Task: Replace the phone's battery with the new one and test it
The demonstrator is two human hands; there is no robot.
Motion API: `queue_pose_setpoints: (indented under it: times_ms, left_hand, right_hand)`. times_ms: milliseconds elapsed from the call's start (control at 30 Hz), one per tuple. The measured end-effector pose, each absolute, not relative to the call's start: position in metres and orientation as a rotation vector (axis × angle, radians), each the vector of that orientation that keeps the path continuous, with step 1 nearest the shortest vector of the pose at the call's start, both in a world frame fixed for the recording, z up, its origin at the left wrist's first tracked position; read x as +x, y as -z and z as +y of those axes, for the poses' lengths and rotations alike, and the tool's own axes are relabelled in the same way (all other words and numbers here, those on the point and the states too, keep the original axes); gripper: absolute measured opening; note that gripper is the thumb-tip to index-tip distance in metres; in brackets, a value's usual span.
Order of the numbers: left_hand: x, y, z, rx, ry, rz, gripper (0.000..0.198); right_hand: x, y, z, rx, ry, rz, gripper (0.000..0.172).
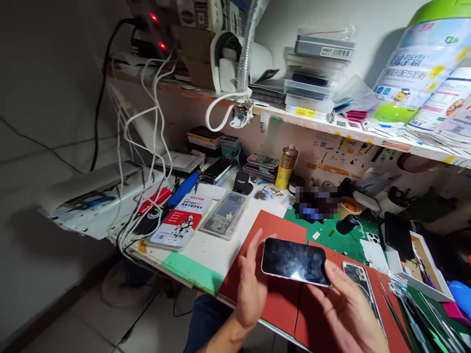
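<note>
Phone (pixel 294 261) lying crosswise between hands: left hand (pixel 252 289) open, bracing its left end; right hand (pixel 346 304) gripping the right end.

Head-worn view — forward and down, close over the workbench (pixel 217 251)

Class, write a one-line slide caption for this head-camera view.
Left hand and right hand hold a dark-screened phone over a red mat on a cluttered workbench.
</note>
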State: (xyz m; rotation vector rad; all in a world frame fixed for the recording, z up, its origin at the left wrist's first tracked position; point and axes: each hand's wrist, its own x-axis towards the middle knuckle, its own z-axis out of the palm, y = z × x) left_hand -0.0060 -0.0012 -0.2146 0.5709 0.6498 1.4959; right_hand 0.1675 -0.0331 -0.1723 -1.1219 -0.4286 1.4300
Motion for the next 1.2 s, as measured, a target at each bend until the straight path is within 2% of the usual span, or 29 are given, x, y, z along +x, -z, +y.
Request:
queue_pose_setpoints:
  times_ms: [67,167,300,367,567,833,1200]
  left_hand:
    - [0.011,0.205,-0.006,0.432,-1.516,0.526,0.076]
    - [0.023,0.193,-0.004,0.361,-1.586,0.508,0.073]
    - [0.015,0.186,-0.001,0.452,-1.492,0.547,0.073]
    - [0.009,0.186,-0.001,0.472,-1.443,0.545,0.073]
    - [0.006,0.187,-0.004,0.499,-1.394,0.621,0.077]
    - [0.004,0.196,-0.003,0.602,-1.395,0.699,0.082]
    - [0.006,0.194,-0.015,0.538,-1.327,0.878,0.077]
  right_hand:
    - [0.147,0.2,-0.048,-1.078,-1.392,-0.373,0.026]
    - [0.121,0.245,-0.07,-1.157,-1.34,-0.516,0.039]
    - [0.112,0.281,-0.092,-1.34,-0.988,-0.836,0.078]
    - [0.113,0.284,-0.096,-1.428,-0.796,-1.039,0.088]
    - [0.115,0.275,-0.092,-1.514,-0.444,-1.402,0.067]
    - [0.118,0.269,-0.096,-1.58,-0.353,-1.45,0.068]
    - [0.103,0.272,-0.096,-1.587,-0.312,-1.284,0.057]
